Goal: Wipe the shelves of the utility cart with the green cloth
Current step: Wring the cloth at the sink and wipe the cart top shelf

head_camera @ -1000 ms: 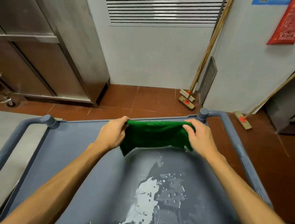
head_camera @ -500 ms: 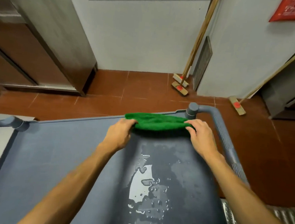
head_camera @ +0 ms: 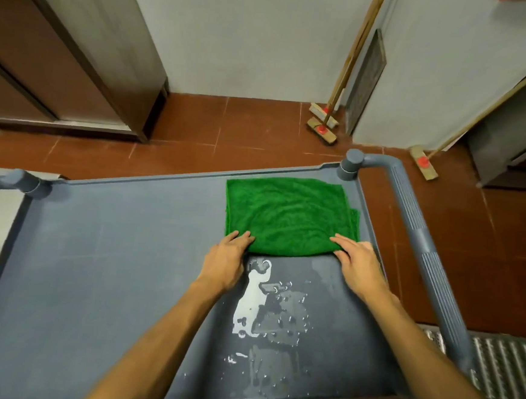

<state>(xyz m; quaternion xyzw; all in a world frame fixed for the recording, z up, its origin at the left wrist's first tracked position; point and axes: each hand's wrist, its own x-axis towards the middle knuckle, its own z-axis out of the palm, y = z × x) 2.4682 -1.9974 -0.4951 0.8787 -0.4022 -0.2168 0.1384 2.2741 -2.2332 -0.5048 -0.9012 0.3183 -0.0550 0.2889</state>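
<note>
We stand on a red-brown tiled floor (head_camera: 198, 125) at a grey plastic utility cart (head_camera: 411, 217), looking down on its top shelf (head_camera: 108, 266). We judge the wiping barely begun: a puddle of water (head_camera: 250, 305) and droplets lie on the near right part, and any lower shelves are out of view. The folded green terry cloth (head_camera: 289, 214) lies flat in the far right corner. Our left hand (head_camera: 223, 262) and right hand (head_camera: 358, 266) rest outstretched fingers on its near corners, clasping nothing.
</note>
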